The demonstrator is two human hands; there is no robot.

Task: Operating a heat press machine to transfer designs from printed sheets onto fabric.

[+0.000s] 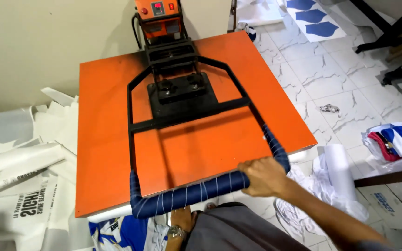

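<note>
On a marble-tiled floor strewn with white fabric, the right hand (265, 176) clenches the cloth-wrapped handle (196, 191), padded for grip; beyond it lies the closed orange heat press (112, 139); the left hand (180, 222) hangs low, grasp unclear.

Right hand (265, 176) clasped around cloth-wrapped handle (196, 191) of closed orange heat press (117, 139), left hand (181, 220) low beneath
</note>
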